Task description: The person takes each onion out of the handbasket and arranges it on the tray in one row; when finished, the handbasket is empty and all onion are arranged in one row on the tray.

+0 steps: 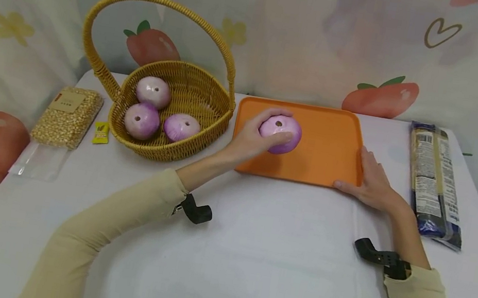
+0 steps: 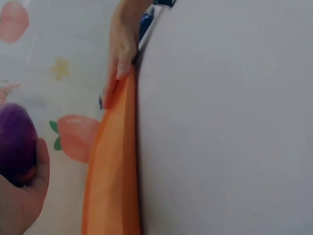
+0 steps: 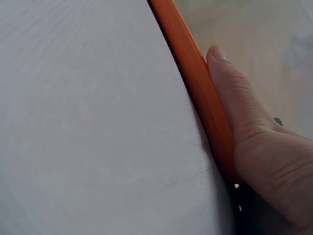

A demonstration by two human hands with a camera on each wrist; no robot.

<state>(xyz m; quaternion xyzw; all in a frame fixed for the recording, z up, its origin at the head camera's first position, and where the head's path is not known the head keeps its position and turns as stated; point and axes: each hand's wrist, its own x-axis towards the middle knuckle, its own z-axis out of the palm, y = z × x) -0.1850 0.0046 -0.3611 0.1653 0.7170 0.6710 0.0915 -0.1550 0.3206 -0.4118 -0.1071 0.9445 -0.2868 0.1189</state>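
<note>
Fingers of left hand (image 1: 252, 135) are curled round an onion (image 1: 290, 127) above the tray (image 1: 324, 147), toward nine o'clock; four o'clock is touched by the outstretched right hand (image 1: 372, 183). Onion is judged firm, slippery; waist grip is advised.

The right hand (image 3: 269, 152) is touching an orange tray (image 3: 199, 88), its thumb lying along the rim and pointing upward. The tray's edge is slanting beside the white table (image 3: 98, 117), which is filling the left side. A blurred, pale backdrop (image 3: 274, 54) is showing beyond the thumb.
</note>
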